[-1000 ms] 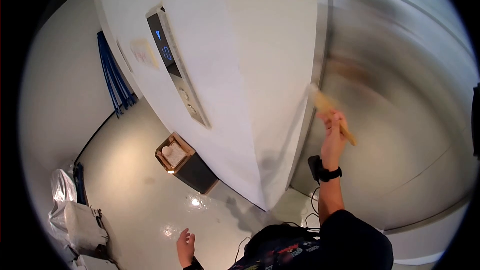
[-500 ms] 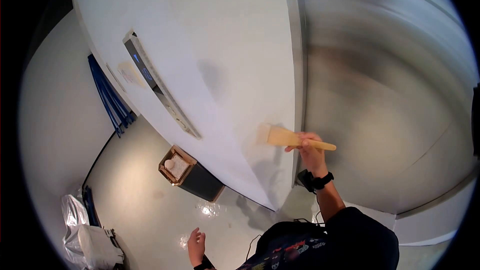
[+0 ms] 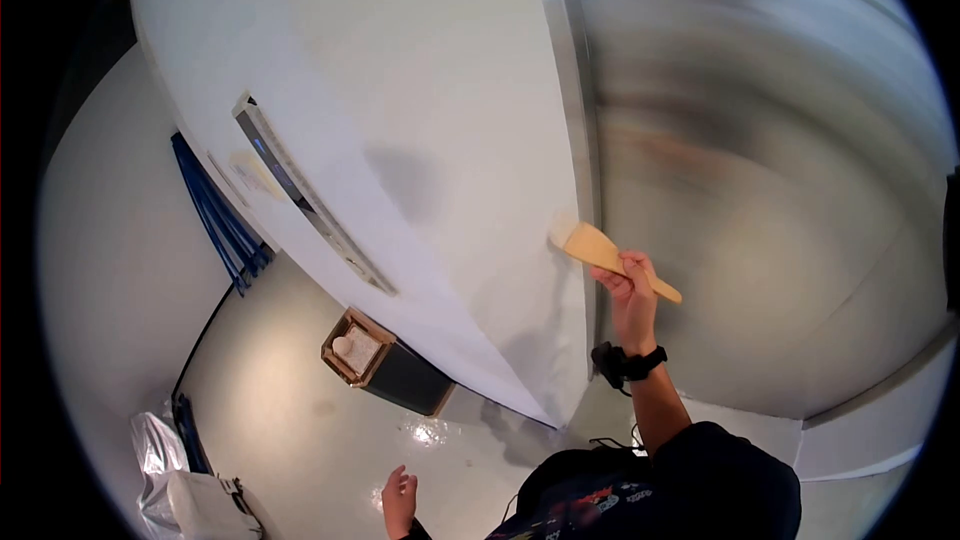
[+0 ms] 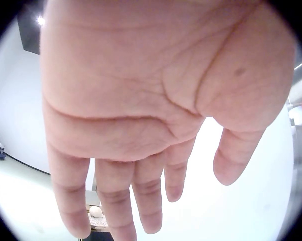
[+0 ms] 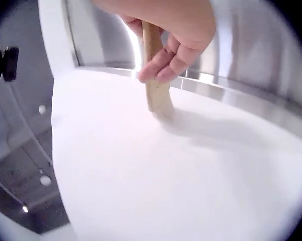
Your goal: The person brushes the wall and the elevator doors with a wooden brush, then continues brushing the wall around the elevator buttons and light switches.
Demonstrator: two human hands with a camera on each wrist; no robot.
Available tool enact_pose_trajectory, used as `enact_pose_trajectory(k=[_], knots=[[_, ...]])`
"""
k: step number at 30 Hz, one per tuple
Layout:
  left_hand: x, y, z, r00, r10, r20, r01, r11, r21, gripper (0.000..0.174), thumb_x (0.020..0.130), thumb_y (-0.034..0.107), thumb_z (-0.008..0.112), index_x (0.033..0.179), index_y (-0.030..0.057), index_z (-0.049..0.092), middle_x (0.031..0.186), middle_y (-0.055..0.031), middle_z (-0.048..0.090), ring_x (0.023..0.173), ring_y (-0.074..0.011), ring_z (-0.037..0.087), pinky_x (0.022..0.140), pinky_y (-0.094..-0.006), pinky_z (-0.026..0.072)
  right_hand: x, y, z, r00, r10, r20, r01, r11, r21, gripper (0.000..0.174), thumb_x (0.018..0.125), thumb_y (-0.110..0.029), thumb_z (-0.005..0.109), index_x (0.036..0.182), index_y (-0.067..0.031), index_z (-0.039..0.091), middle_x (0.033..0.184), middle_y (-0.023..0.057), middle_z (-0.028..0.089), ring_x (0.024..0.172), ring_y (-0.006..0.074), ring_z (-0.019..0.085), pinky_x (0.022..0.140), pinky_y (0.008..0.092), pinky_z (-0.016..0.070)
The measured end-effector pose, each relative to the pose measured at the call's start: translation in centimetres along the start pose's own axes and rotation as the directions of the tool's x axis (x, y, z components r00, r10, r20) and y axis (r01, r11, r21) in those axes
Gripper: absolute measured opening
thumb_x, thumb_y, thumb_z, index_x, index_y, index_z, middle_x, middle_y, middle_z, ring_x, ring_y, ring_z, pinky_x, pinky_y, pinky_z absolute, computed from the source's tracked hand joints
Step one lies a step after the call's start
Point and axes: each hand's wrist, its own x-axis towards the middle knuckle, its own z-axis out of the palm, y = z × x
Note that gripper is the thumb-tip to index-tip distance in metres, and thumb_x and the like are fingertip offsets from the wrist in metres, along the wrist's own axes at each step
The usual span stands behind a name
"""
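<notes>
In the head view my right hand (image 3: 632,302) grips the handle of a wide wooden brush (image 3: 592,245) by its neck. The pale bristle end lies at the white wall (image 3: 470,140), close to the metal frame. The right wrist view shows my right hand (image 5: 173,30) with fingers curled round the brush (image 5: 158,95), whose tip meets the wall surface. My left hand (image 3: 400,502) hangs low over the floor, holding nothing. Its palm and loosely extended fingers fill the left wrist view, where the left hand (image 4: 141,110) touches nothing.
A brushed metal door (image 3: 760,270) stands right of the wall, edged by a metal frame (image 3: 572,70). On the wall is an elevator panel (image 3: 310,202). A dark bin (image 3: 405,380) stands at the wall's foot. Blue strips (image 3: 212,215) and a wrapped bundle (image 3: 200,505) are at the left.
The right hand first came left and down with the brush, which swung flatter across the wall; then the brush moved slightly right and up. The head view shifted, and the left hand stayed low.
</notes>
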Motion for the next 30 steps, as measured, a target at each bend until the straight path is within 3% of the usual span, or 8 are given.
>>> enact_pose_trajectory(k=[2, 9, 12, 15, 22, 25, 28, 30], knots=[[0.3, -1.1, 0.6, 1.0, 0.012, -0.007, -0.013, 0.997, -0.075, 0.038, 0.081, 0.018, 0.058, 0.116, 0.0029, 0.053, 0.097, -0.0181, 0.062, 0.085, -0.0251, 0.061, 0.074, -0.033, 0.0489, -0.1, -0.3, 0.8, 1.0, 0.001, 0.024, -0.005, 0.986, 0.165, 0.017, 0.091, -0.017, 0.041, 0.099, -0.0038, 0.047, 0.092, 0.0112, 0.059, 0.075, 0.021, 0.063, 0.075, 0.0321, 0.0496], [0.5, -1.2, 1.0, 1.0, 0.006, -0.02, -0.008, 0.996, -0.084, 0.039, 0.081, 0.018, 0.059, 0.115, 0.0021, 0.053, 0.096, -0.0187, 0.062, 0.085, -0.0252, 0.062, 0.073, -0.033, 0.0492, -1.8, 4.0, -5.9, 0.967, 0.209, -0.148, -0.231, 0.961, -0.155, 0.02, 0.087, -0.024, 0.05, 0.1, -0.0075, 0.05, 0.083, 0.0088, 0.061, 0.065, 0.0201, 0.062, 0.067, 0.0309, 0.0492], [0.0, 0.6, -0.1, 1.0, 0.001, 0.023, 0.0, 0.999, -0.046, 0.038, 0.081, 0.019, 0.06, 0.115, 0.0029, 0.054, 0.096, -0.0183, 0.062, 0.085, -0.0251, 0.062, 0.073, -0.0333, 0.0492, -2.6, 5.4, -10.4, 0.907, 0.39, -0.16, -0.421, 0.807, -0.414, 0.019, 0.089, -0.024, 0.047, 0.1, -0.008, 0.05, 0.087, 0.0077, 0.061, 0.067, 0.0176, 0.061, 0.066, 0.0297, 0.0494], [-0.2, 1.4, -0.6, 0.995, 0.032, 0.09, -0.03, 0.999, -0.019, 0.037, 0.082, 0.019, 0.059, 0.115, 0.0025, 0.054, 0.095, -0.0177, 0.063, 0.086, -0.0253, 0.062, 0.076, -0.0332, 0.0487, -2.6, 4.5, -9.7, 0.759, 0.617, -0.208, -0.611, 0.565, -0.555, 0.019, 0.089, -0.024, 0.048, 0.1, -0.0081, 0.05, 0.086, 0.0072, 0.062, 0.069, 0.0168, 0.062, 0.063, 0.028, 0.0486], [0.6, 2.7, 0.5, 0.987, 0.102, 0.125, -0.099, 0.995, -0.031, 0.04, 0.08, 0.02, 0.061, 0.116, 0.0031, 0.054, 0.099, -0.0188, 0.062, 0.086, -0.0281, 0.061, 0.074, -0.0349, 0.0486, 0.1, -0.1, -1.7, 0.887, 0.444, 0.125, -0.354, 0.829, -0.433, 0.019, 0.09, -0.023, 0.046, 0.098, -0.0064, 0.048, 0.09, 0.0092, 0.06, 0.075, 0.0192, 0.063, 0.064, 0.0289, 0.0483], [0.9, 2.7, 1.7, 0.986, 0.111, 0.125, -0.102, 0.992, -0.073, 0.039, 0.08, 0.019, 0.061, 0.116, 0.0033, 0.054, 0.098, -0.0191, 0.062, 0.085, -0.0278, 0.061, 0.074, -0.0348, 0.0485, 1.8, -2.8, 1.7, 0.964, 0.136, 0.228, -0.085, 0.972, -0.219, 0.017, 0.092, -0.021, 0.044, 0.097, -0.0051, 0.047, 0.09, 0.0104, 0.059, 0.075, 0.0215, 0.063, 0.067, 0.0313, 0.0494], [0.8, 2.9, 2.5, 0.985, 0.103, 0.14, -0.087, 0.99, -0.115, 0.039, 0.08, 0.019, 0.06, 0.116, 0.0034, 0.054, 0.098, -0.0193, 0.062, 0.085, -0.0274, 0.061, 0.073, -0.0347, 0.0484, 2.6, -3.6, 2.0, 0.974, -0.066, 0.217, 0.085, 0.993, -0.08, 0.018, 0.093, -0.023, 0.042, 0.098, -0.0059, 0.047, 0.091, 0.01, 0.057, 0.075, 0.0232, 0.062, 0.068, 0.0338, 0.0498], [0.8, 2.8, 2.8, 0.988, 0.08, 0.13, -0.062, 0.989, -0.136, 0.039, 0.08, 0.019, 0.06, 0.116, 0.0035, 0.054, 0.098, -0.0193, 0.062, 0.085, -0.0269, 0.061, 0.073, -0.0346, 0.0483, 2.6, -1.3, -0.3, 0.989, 0.017, 0.149, -0.01, 0.999, -0.048, 0.021, 0.094, -0.025, 0.042, 0.1, -0.0061, 0.046, 0.091, 0.0123, 0.058, 0.076, 0.0239, 0.063, 0.066, 0.0341, 0.0505]])
